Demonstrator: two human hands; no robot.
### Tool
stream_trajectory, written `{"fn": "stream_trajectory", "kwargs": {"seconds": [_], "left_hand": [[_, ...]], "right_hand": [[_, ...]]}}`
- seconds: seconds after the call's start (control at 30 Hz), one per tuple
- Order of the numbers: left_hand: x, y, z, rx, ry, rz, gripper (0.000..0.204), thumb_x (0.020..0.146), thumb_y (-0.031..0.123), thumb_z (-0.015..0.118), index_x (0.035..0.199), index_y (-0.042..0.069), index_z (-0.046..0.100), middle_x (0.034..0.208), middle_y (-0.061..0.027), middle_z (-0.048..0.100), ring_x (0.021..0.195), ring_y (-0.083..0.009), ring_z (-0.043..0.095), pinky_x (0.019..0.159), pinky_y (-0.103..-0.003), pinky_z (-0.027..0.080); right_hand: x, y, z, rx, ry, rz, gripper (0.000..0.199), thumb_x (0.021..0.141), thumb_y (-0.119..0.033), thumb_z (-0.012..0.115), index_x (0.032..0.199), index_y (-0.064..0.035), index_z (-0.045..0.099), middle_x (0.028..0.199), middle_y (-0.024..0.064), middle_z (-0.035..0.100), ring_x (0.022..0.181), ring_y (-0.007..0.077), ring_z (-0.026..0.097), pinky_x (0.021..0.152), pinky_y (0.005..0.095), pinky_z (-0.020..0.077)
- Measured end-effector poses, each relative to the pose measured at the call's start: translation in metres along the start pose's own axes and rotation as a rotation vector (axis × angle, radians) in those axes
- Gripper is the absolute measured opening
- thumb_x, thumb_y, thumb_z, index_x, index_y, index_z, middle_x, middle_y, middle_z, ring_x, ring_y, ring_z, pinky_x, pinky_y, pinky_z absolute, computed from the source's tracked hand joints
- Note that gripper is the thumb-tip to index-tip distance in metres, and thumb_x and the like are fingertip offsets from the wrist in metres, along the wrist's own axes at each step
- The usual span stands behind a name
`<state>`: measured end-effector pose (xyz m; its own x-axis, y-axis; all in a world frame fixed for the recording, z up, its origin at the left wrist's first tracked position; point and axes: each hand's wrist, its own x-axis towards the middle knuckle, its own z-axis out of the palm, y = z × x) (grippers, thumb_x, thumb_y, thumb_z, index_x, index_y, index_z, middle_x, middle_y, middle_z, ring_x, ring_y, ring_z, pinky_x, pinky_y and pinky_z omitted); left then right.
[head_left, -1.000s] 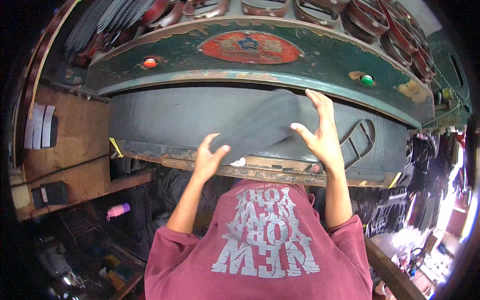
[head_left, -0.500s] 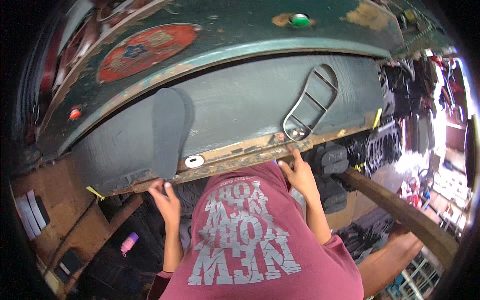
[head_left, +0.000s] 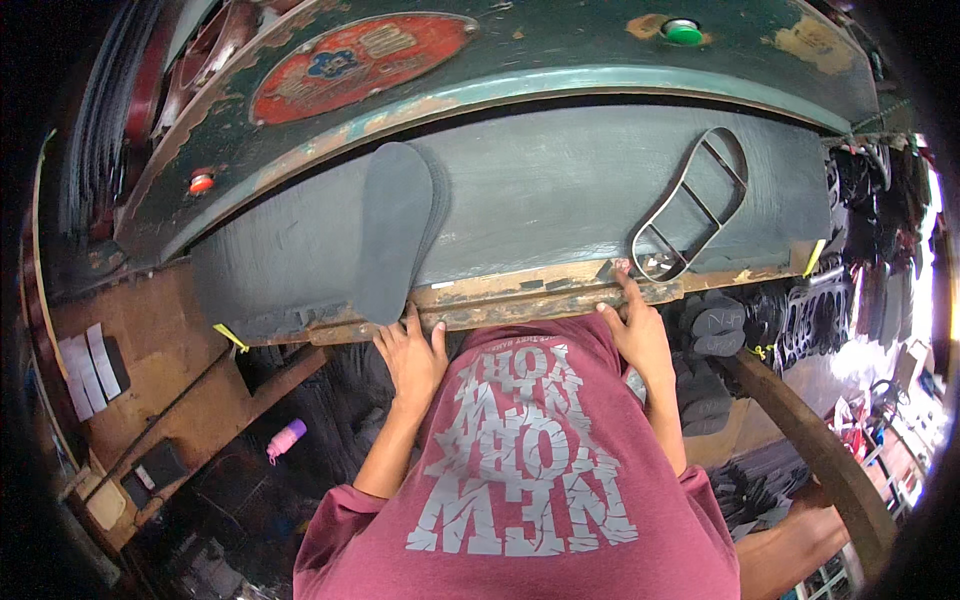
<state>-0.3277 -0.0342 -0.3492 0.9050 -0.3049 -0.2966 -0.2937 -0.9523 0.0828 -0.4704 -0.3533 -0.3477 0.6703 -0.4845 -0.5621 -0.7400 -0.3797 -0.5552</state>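
Note:
A stack of dark grey sole-shaped sheets (head_left: 392, 235) lies on the left part of the dark work surface (head_left: 530, 190), its narrow end reaching the front wooden edge. My left hand (head_left: 412, 360) is at that end, fingers spread, fingertips on the edge beside the sheets; nothing shows in its grasp. On the right rests a sole-shaped metal cutting die (head_left: 690, 205), an open outline with crossbars. My right hand (head_left: 642, 338) is just below its lower end. Its index finger stretches over the ledge toward a small reddish bit, the other fingers partly hidden.
A green machine beam (head_left: 560, 50) spans the far side, with a green button (head_left: 683, 32) and a red button (head_left: 201, 183). Dark cut pieces (head_left: 718, 325) are stacked at the right, beside a wooden bar (head_left: 815, 440). A pink-purple bottle (head_left: 286, 438) is at lower left.
The view has shifted, so the bench sits differently in it. My left hand has moved onto the front edge by the sheets. The white oval piece on the ledge is no longer visible.

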Motion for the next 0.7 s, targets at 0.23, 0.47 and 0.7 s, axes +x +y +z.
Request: {"fn": "stream_trajectory", "kwargs": {"seconds": [0.23, 0.47, 0.7], "left_hand": [[0.012, 0.018, 0.012, -0.153, 0.023, 0.215, 0.057, 0.098, 0.039, 0.062, 0.150, 0.017, 0.053, 0.143, -0.0301, 0.049, 0.132, -0.0455, 0.046, 0.113, -0.061, 0.030], [0.015, 0.016, 0.024, -0.196, 0.091, 0.247, 0.058, 0.098, 0.039, 0.063, 0.150, 0.017, 0.052, 0.140, -0.0261, 0.050, 0.129, -0.0414, 0.048, 0.111, -0.056, 0.033], [0.019, 0.014, 0.039, -0.187, 0.100, 0.266, 0.053, 0.094, 0.040, 0.065, 0.139, 0.012, 0.060, 0.127, -0.0211, 0.056, 0.120, -0.0381, 0.051, 0.104, -0.053, 0.038]], "right_hand": [[0.003, -0.036, -0.006, -0.056, -0.117, -0.126, 0.059, 0.095, -0.032, 0.070, 0.146, -0.0113, 0.052, 0.068, 0.0173, 0.065, 0.071, 0.0389, 0.068, 0.069, 0.0493, 0.0506], [0.019, -0.103, 0.008, 0.001, -0.428, -0.323, 0.051, 0.098, -0.035, 0.067, 0.138, -0.0044, 0.057, 0.074, 0.0139, 0.069, 0.069, 0.0291, 0.069, 0.066, 0.0440, 0.0522], [0.064, -0.164, 0.059, 0.663, -1.183, 0.116, 0.033, 0.104, -0.039, 0.063, 0.116, -0.0086, 0.062, 0.076, -0.0036, 0.058, 0.056, 0.0034, 0.050, 0.048, 0.0188, 0.0380]]}}
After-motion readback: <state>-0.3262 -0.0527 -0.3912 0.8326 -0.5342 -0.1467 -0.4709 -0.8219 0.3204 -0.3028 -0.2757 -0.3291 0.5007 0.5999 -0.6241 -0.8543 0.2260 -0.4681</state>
